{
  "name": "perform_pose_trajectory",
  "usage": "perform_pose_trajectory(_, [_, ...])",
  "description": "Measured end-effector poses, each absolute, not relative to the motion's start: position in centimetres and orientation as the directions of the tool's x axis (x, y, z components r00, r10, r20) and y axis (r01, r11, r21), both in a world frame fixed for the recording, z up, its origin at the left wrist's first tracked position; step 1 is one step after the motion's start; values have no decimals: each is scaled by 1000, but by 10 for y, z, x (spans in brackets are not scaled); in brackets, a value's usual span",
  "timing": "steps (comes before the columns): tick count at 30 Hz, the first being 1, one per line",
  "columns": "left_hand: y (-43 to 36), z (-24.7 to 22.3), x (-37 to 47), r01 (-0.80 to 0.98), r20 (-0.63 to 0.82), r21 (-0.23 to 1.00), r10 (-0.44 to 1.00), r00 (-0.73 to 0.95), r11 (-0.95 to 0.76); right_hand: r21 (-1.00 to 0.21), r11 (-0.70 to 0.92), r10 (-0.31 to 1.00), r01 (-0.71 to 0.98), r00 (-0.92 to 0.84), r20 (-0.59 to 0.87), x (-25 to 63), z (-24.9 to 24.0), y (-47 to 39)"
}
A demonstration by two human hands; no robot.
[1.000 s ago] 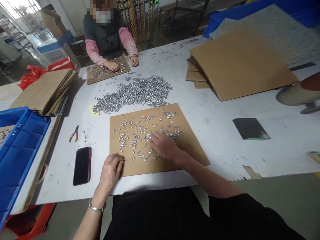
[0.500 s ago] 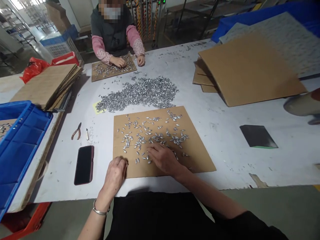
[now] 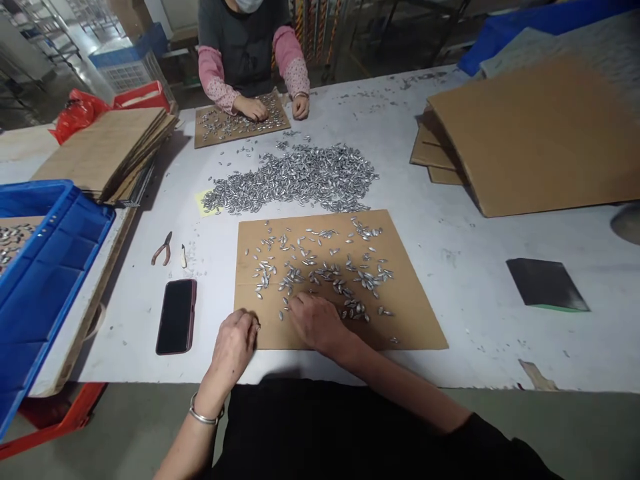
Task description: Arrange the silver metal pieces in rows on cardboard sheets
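A flat cardboard sheet [image 3: 415, 320] lies in front of me, with small silvery spindle-shaped metal pieces [image 3: 325, 272] scattered over it. My right hand [image 3: 315, 323] is low over the sheet's front part, fingers curled down and close together among the pieces. Whatever its fingertips pinch is hidden beneath the hand. At the sheet's front left corner rests my left hand [image 3: 234, 343], its fingers closed; a tiny thing may show at the fingertips, too small to name. Behind the sheet spreads a large heap of the same metal pieces [image 3: 310, 177].
Left of the sheet lie a phone [image 3: 177, 317], pliers [image 3: 162, 249] and a small white-handled tool [image 3: 183, 256]. A blue crate [image 3: 65, 247] and stacked cardboard [image 3: 100, 147] stand further left. Across the table a co-worker's hand [image 3: 253, 109] handles pieces. More cardboard [image 3: 540, 140] lies right.
My right hand has shifted left across the sheet, its fingers more bent, now covering a spot where loose pieces lay. My left hand stays at the corner. The camera view has turned slightly.
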State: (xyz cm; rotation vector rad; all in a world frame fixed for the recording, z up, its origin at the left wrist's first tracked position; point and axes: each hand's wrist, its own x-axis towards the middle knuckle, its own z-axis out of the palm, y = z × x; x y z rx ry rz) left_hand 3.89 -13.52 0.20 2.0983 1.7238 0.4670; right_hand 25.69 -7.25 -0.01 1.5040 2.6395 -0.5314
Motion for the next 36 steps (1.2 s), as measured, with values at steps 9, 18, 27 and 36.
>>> perform_pose_trajectory(9, [-125, -6, 77, 876, 180, 414, 965, 189, -249, -297, 487, 784, 821, -561, -265, 266, 6, -92])
perform_pose_trajectory(18, [-119, 1, 81, 918, 14, 248, 948, 317, -311, -330, 491, 801, 806, -567, -192, 265, -6, -102])
perform_pose_trajectory(27, [-124, 7, 63, 910, -49, 323, 955, 292, -261, -305, 476, 825, 825, -539, -169, 260, 7, -69])
perform_pose_trajectory(36, [-142, 4, 70, 888, 93, 208, 912, 399, -410, -295, 575, 728, 763, -642, -242, 247, 15, -59])
